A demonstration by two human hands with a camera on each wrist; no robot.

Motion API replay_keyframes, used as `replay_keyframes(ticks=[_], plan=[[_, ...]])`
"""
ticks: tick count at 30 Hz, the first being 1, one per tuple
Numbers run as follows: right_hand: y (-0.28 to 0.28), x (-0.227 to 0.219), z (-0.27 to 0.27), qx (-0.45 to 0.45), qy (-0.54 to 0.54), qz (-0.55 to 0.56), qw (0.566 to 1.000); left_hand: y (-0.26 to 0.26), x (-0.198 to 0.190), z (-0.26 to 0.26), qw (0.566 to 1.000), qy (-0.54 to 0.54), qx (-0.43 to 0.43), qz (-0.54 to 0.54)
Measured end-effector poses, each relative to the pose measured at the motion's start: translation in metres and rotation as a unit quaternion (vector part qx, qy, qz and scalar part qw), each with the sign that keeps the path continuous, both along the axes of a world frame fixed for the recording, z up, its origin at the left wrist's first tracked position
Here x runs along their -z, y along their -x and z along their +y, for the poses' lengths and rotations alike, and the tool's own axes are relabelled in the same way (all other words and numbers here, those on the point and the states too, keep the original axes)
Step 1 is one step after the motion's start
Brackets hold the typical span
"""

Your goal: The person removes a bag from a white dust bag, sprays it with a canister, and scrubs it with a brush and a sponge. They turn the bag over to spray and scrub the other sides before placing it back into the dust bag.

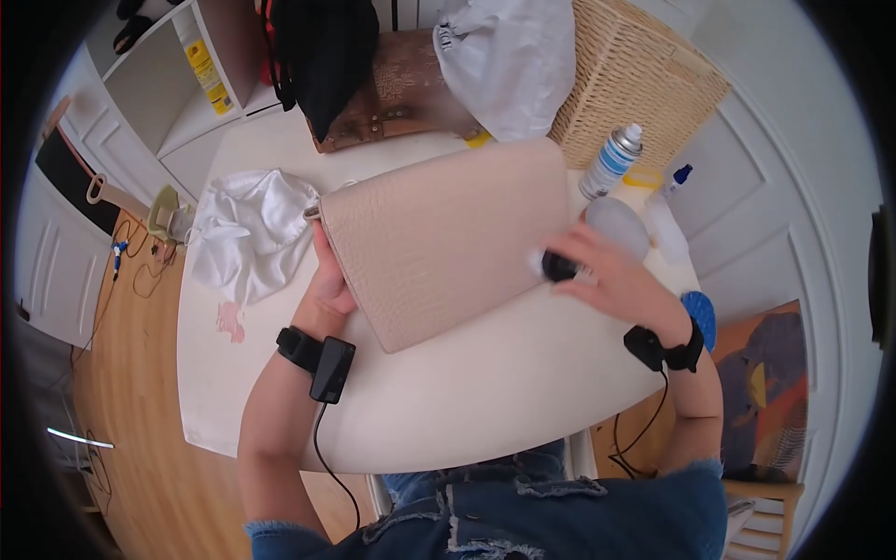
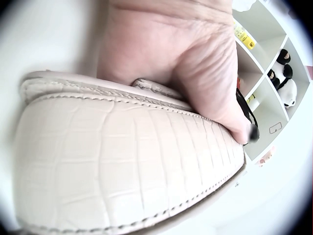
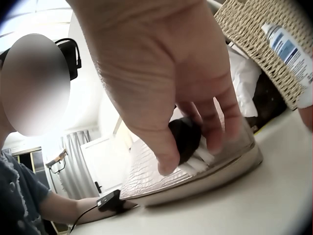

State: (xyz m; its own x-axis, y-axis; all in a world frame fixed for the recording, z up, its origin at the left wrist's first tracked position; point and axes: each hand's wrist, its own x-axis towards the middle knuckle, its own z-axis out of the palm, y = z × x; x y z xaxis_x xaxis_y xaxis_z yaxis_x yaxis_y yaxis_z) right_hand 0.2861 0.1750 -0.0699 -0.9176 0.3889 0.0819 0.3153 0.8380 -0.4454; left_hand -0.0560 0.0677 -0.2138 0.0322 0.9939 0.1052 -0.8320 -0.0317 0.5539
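Note:
A beige crocodile-textured handbag [image 1: 439, 247] lies tilted over the table in the head view. My left hand [image 1: 332, 282] grips its left edge, and in the left wrist view the thumb lies along the stitched side panel [image 2: 112, 161] while the other fingers are hidden. Over the bag's lower right edge, my right hand [image 1: 616, 285] pinches a small black-handled brush [image 3: 186, 139] between thumb and fingers. Its white bristles [image 3: 196, 164] point down at the bag's surface in the right wrist view.
A white satin bag [image 1: 247, 233] lies at the left of the table. On the right stand a spray can [image 1: 611, 163], a round greyish thing [image 1: 616, 227] and a blue-capped bottle [image 1: 679, 177]. A wicker basket [image 1: 635, 84] and a brown chest [image 1: 401, 84] are behind.

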Motion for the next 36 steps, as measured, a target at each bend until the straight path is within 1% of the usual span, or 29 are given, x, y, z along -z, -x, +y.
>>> replay_keyframes(ticks=[1,2,4,5,7,8,10,11,13,14,16,17,18,19,20,21,23,24,25,26,28,29,30,31,32,33,34,35,36], plan=[[-0.001,-0.002,0.003,0.069,0.013,0.042,0.997,0.002,0.002,0.001,0.999,-0.017,0.019,-0.032],[-0.002,0.000,0.003,0.069,0.013,0.043,0.997,0.000,-0.003,0.001,0.999,-0.017,0.020,-0.032],[-0.003,0.008,0.003,0.191,0.014,0.099,0.977,-0.004,-0.012,0.002,0.999,0.034,-0.002,-0.034],[-0.003,0.014,0.000,0.189,0.014,0.099,0.977,-0.007,-0.019,0.001,0.999,0.034,-0.003,-0.034],[-0.001,0.028,-0.012,0.122,-0.107,0.065,0.985,-0.013,-0.029,0.002,0.994,0.094,-0.055,0.027],[0.003,0.030,-0.019,0.123,-0.106,0.064,0.985,-0.012,-0.027,0.002,0.994,0.095,-0.054,0.027],[0.013,0.035,-0.034,0.036,-0.131,0.075,0.988,-0.007,-0.020,0.004,0.998,0.049,-0.004,-0.028],[0.018,0.035,-0.039,0.040,-0.130,0.076,0.988,-0.009,-0.022,0.004,0.998,0.050,-0.001,-0.026],[0.025,0.034,-0.045,-0.067,-0.072,0.077,0.992,-0.013,-0.027,0.002,0.997,0.064,-0.036,-0.027],[0.025,0.034,-0.044,-0.066,-0.073,0.078,0.992,-0.013,-0.028,0.002,0.997,0.064,-0.035,-0.025],[0.023,0.035,-0.038,-0.027,-0.076,0.080,0.993,-0.013,-0.029,0.001,0.999,0.034,-0.023,-0.022],[0.017,0.040,-0.030,0.023,-0.095,0.122,0.988,-0.013,-0.029,0.001,0.999,0.035,-0.025,-0.023],[0.011,0.036,-0.022,0.021,-0.093,0.120,0.988,-0.013,-0.029,0.002,0.997,0.068,-0.047,-0.002],[0.005,0.031,-0.014,0.128,0.012,0.123,0.984,-0.013,-0.029,0.002,0.992,0.100,-0.069,0.019],[0.002,0.026,-0.009,0.232,0.116,0.123,0.958,-0.012,-0.028,0.002,0.992,0.100,-0.071,0.018],[-0.001,0.024,-0.006,0.230,0.115,0.121,0.959,-0.011,-0.026,0.003,0.994,0.090,-0.059,0.009],[-0.004,0.020,-0.003,0.265,0.121,0.118,0.949,-0.009,-0.024,0.003,0.996,0.080,-0.048,-0.001],[-0.001,0.024,-0.005,0.264,0.121,0.117,0.950,-0.009,-0.023,0.003,0.998,0.060,-0.034,-0.013],[0.006,0.032,-0.011,0.195,0.028,0.142,0.970,-0.009,-0.023,0.003,0.999,0.039,-0.019,-0.025],[0.013,0.038,-0.018,0.124,-0.066,0.165,0.976,-0.007,-0.020,0.003,0.999,0.040,-0.017,-0.024],[0.031,0.039,-0.036,0.109,-0.044,0.147,0.982,-0.003,-0.014,0.005,0.996,-0.011,0.037,-0.084],[0.040,0.039,-0.045,0.056,-0.066,0.136,0.987,-0.004,-0.017,0.005,0.996,-0.010,0.038,-0.082],[0.047,0.039,-0.052,0.002,-0.089,0.125,0.988,-0.007,-0.021,0.003,0.999,0.022,0.006,-0.047],[0.052,0.039,-0.056,0.004,-0.088,0.126,0.988,-0.009,-0.024,0.002,0.998,0.054,-0.027,-0.013],[0.056,0.039,-0.060,-0.054,-0.072,0.100,0.991,-0.007,-0.021,0.002,0.998,0.054,-0.027,-0.011],[0.058,0.038,-0.062,-0.111,-0.056,0.072,0.990,-0.005,-0.016,0.003,0.999,0.007,0.015,-0.038],[0.057,0.038,-0.059,-0.111,-0.056,0.073,0.990,-0.003,-0.013,0.003,0.996,-0.040,0.056,-0.065],[0.053,0.037,-0.052,-0.065,-0.070,0.100,0.990,-0.002,-0.012,0.003,0.996,-0.040,0.055,-0.066],[0.048,0.036,-0.045,-0.020,-0.084,0.125,0.988,-0.002,-0.011,0.004,0.993,-0.046,0.066,-0.092]])
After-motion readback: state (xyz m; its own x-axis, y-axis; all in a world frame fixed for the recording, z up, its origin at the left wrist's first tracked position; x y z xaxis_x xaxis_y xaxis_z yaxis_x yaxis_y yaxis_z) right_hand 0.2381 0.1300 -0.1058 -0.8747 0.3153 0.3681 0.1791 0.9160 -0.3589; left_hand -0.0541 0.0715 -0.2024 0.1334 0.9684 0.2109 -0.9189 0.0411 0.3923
